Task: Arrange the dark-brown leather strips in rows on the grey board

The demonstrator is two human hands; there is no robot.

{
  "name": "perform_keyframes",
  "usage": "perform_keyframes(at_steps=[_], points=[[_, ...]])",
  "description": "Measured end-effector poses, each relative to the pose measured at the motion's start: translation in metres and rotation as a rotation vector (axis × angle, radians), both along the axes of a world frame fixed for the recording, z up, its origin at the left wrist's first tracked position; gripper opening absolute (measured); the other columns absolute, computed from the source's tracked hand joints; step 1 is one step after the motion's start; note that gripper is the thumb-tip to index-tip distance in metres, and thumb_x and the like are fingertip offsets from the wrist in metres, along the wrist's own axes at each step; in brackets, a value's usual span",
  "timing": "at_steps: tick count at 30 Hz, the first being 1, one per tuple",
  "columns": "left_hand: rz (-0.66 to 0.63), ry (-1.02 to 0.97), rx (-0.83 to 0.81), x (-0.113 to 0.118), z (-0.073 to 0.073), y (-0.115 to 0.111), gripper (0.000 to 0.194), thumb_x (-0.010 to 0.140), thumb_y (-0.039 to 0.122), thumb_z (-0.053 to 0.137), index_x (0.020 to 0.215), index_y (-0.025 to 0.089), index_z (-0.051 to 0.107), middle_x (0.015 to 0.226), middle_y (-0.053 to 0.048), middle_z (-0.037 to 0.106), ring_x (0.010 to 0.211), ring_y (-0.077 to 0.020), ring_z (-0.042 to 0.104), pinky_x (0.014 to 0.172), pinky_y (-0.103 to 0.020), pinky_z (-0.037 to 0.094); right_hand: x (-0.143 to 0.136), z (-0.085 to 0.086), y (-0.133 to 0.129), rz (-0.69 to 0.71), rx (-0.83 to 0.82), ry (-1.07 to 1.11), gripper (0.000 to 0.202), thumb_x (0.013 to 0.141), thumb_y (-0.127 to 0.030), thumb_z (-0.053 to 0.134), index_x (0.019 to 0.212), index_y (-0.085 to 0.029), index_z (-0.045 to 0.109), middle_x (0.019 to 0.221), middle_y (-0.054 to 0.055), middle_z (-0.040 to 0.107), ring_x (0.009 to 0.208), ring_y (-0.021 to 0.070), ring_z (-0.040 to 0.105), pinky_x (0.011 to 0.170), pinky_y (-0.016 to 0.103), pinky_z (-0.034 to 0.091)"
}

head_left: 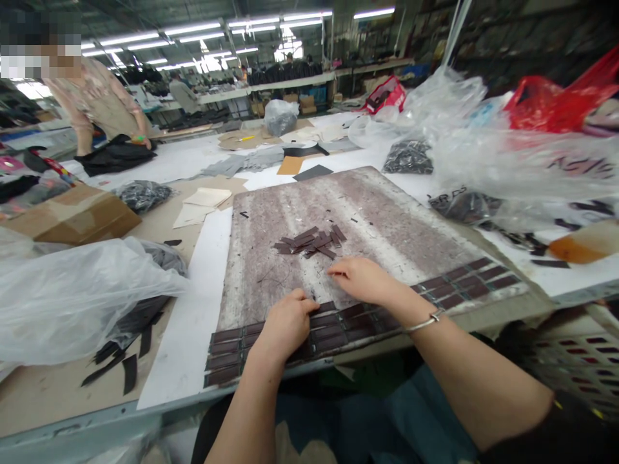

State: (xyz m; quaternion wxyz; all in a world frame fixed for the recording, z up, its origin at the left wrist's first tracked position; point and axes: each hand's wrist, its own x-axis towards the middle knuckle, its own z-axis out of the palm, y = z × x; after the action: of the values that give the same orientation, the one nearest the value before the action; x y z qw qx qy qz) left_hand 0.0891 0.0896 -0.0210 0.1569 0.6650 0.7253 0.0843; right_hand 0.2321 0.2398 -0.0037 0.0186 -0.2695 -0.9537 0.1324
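A worn, mottled board (pixel 271 219) lies on the table, with a loose pile of small dark brown strips (pixel 312 241) near its middle. Rows of similar brown pieces (pixel 227 357) line the board's near edge. My left hand (pixel 289 322) rests over these rows, its fingers bent together and the fingertips at a brown piece; whether it grips anything is hidden. My right hand (pixel 360 278), with a bracelet on the wrist, is just above the board between pile and rows. Its thumb and fingertips are pinched together, and what they hold, if anything, is too small to name.
Plastic bags (pixel 87 296) and a cardboard box (pixel 75 216) are at the left; more clear bags (pixel 522 161) and a red bag (pixel 541 103) lie right. Across the table at the left, a person (pixel 97 96) handles black material (pixel 116 154). A plastic crate (pixel 585 361) stands lower right.
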Motion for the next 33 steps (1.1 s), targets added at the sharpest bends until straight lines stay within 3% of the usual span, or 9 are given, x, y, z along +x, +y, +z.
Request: perform_keyframes(at_steps=[3, 5, 13, 17, 19, 22, 27, 30, 33], points=[[0.004, -0.012, -0.015, 0.000, 0.000, 0.000, 0.040, 0.083, 0.012, 0.037, 0.103, 0.027, 0.069, 0.095, -0.004, 0.059, 0.083, -0.0151, 0.058, 0.076, -0.025, 0.044, -0.008, -0.011, 0.024, -0.241, 0.030, 0.088, 0.032, 0.090, -0.034, 0.044, 0.111, -0.023, 0.064, 0.106, 0.007, 0.063, 0.093, 0.0192, 0.059, 0.082, 0.028, 0.043], [0.009, -0.020, -0.030, 0.000, 0.002, 0.000, 0.041, 0.084, 0.012, 0.036, 0.103, 0.027, 0.069, 0.095, -0.004, 0.058, 0.083, -0.0149, 0.057, 0.077, -0.025, 0.044, -0.016, -0.018, 0.032, -0.311, 0.057, 0.090, 0.034, 0.090, -0.038, 0.045, 0.114, -0.022, 0.062, 0.109, 0.009, 0.061, 0.094, 0.0202, 0.058, 0.082, 0.029, 0.043], [0.035, -0.057, -0.039, 0.000, 0.000, 0.001, 0.040, 0.084, 0.013, 0.036, 0.104, 0.026, 0.069, 0.095, -0.004, 0.057, 0.084, -0.0145, 0.057, 0.080, -0.025, 0.045, -0.041, -0.040, 0.036, -0.286, 0.179, 0.018, 0.028, 0.092, -0.036, 0.042, 0.100, -0.022, 0.065, 0.104, 0.008, 0.058, 0.096, 0.0215, 0.056, 0.078, 0.029, 0.045], [0.029, -0.049, -0.017, 0.000, -0.001, 0.000, 0.039, 0.085, 0.013, 0.036, 0.102, 0.025, 0.069, 0.093, -0.004, 0.057, 0.081, -0.0150, 0.057, 0.078, -0.027, 0.046, -0.039, -0.038, 0.036, -0.274, 0.250, -0.025, 0.030, 0.091, -0.019, 0.035, 0.096, -0.016, 0.064, 0.101, 0.011, 0.059, 0.094, 0.0226, 0.056, 0.075, 0.030, 0.044], [0.027, -0.040, 0.015, 0.000, 0.000, 0.000, 0.038, 0.084, 0.012, 0.037, 0.100, 0.024, 0.070, 0.090, -0.005, 0.056, 0.081, -0.0155, 0.056, 0.078, -0.028, 0.046, -0.034, -0.030, 0.036, -0.254, 0.233, 0.004, 0.029, 0.090, -0.018, 0.036, 0.095, -0.016, 0.064, 0.101, 0.011, 0.060, 0.092, 0.0220, 0.056, 0.074, 0.029, 0.042], [0.031, -0.042, 0.111, 0.002, 0.001, 0.000, 0.037, 0.083, 0.010, 0.039, 0.098, 0.022, 0.070, 0.092, -0.006, 0.055, 0.085, -0.0160, 0.054, 0.080, -0.028, 0.045, -0.018, -0.016, 0.036, -0.166, 0.072, 0.065, 0.030, 0.092, -0.025, 0.035, 0.092, -0.017, 0.065, 0.093, 0.008, 0.064, 0.084, 0.0191, 0.058, 0.073, 0.027, 0.041], [-0.067, -0.109, 0.195, 0.006, -0.004, 0.003, 0.039, 0.082, 0.007, 0.040, 0.103, 0.022, 0.069, 0.093, -0.005, 0.056, 0.087, -0.0153, 0.052, 0.082, -0.027, 0.044, 0.020, -0.003, 0.037, 0.063, -0.390, 0.063, 0.028, 0.085, -0.031, 0.045, 0.085, -0.018, 0.070, 0.084, 0.002, 0.068, 0.078, 0.0161, 0.058, 0.071, 0.024, 0.040], [-0.129, -0.107, 0.154, 0.009, -0.008, 0.005, 0.038, 0.082, 0.007, 0.040, 0.102, 0.020, 0.069, 0.087, -0.005, 0.056, 0.082, -0.0150, 0.052, 0.079, -0.027, 0.045, 0.039, -0.003, 0.038, 0.101, -0.586, 0.037, 0.028, 0.081, -0.034, 0.049, 0.086, -0.017, 0.071, 0.080, 0.001, 0.068, 0.075, 0.0158, 0.058, 0.068, 0.024, 0.041], [-0.132, -0.088, 0.142, 0.011, -0.010, 0.007, 0.037, 0.083, 0.007, 0.040, 0.100, 0.020, 0.070, 0.085, -0.005, 0.056, 0.081, -0.0154, 0.051, 0.078, -0.028, 0.045, 0.046, -0.008, 0.037, 0.078, -0.651, 0.003, 0.029, 0.079, -0.036, 0.051, 0.084, -0.015, 0.070, 0.069, 0.001, 0.065, 0.065, 0.0144, 0.056, 0.058, 0.022, 0.040]])
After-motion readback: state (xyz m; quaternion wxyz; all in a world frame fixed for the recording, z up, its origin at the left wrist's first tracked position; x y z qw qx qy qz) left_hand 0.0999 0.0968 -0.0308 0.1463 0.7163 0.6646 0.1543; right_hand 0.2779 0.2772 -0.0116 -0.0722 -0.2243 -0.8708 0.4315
